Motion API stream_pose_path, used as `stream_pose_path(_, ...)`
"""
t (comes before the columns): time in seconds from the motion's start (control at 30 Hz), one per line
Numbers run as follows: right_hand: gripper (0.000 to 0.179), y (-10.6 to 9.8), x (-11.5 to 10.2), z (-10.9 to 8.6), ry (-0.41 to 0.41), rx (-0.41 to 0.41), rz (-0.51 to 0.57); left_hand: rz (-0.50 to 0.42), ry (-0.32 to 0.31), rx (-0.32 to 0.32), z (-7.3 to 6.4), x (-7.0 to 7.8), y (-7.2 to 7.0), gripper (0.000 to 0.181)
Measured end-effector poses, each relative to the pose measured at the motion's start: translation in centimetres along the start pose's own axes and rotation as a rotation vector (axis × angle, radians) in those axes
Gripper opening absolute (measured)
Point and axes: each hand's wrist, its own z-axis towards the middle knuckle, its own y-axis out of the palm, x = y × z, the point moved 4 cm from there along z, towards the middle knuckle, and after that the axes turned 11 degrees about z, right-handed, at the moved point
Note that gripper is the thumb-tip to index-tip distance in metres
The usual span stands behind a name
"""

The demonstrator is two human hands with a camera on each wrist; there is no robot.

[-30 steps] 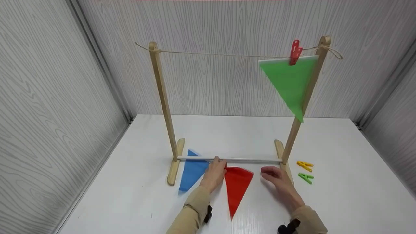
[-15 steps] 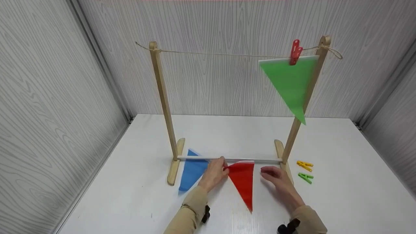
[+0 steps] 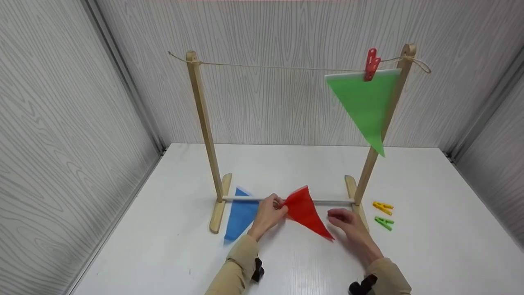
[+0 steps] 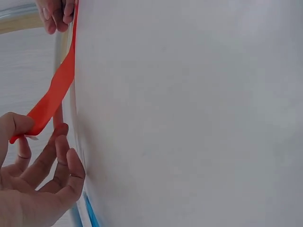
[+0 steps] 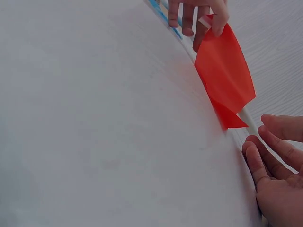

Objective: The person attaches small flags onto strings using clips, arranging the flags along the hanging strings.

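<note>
Between thumb and fingers, my left hand (image 3: 268, 215) pinches one corner of a red triangular pennant (image 3: 305, 209). The pennant's tip points to the lower right, toward my right hand (image 3: 351, 227). That right hand rests low over the table with loosely bent fingers and holds nothing; in the right wrist view its fingers (image 5: 255, 161) lie just beyond the pennant (image 5: 225, 71). A blue pennant (image 3: 240, 217) lies on the table left of my left hand, partly under the stand's white crossbar (image 3: 333, 200). From the left wrist, the thumb (image 4: 21, 123) presses on the red cloth.
A wooden stand has left (image 3: 204, 119) and right posts (image 3: 370, 172) with a twine line (image 3: 262, 66) strung between them. A red clothespin (image 3: 371, 65) holds a green pennant (image 3: 364, 104) on it. Yellow (image 3: 383, 207) and green clothespins (image 3: 384, 223) lie at right.
The red pennant has swung: its tip moved right and up, and its free top corner rose over the crossbar. My left hand turned slightly while gripping it; my right hand stayed put.
</note>
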Motion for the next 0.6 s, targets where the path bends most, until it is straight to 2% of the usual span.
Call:
stream_pose_path(0.1, 0.034, 0.0, 0.0, 0.0, -0.006, -0.006, -0.01, -0.089, -0.035, 0.028, 0.0, -0.3, -0.2, 0.014)
stream_pose_path(0.33, 0.031, 0.0, -0.2, 0.2, -0.027, 0.004, -0.014, -0.239, -0.153, 0.043, 0.0, -0.9, -0.6, 0.016)
stream_pose_path(0.6, 0.032, -0.1, -0.2, 0.1, -0.026, 0.003, -0.042, -0.382, -0.182, 0.053, 0.0, -1.3, -0.8, 0.021)
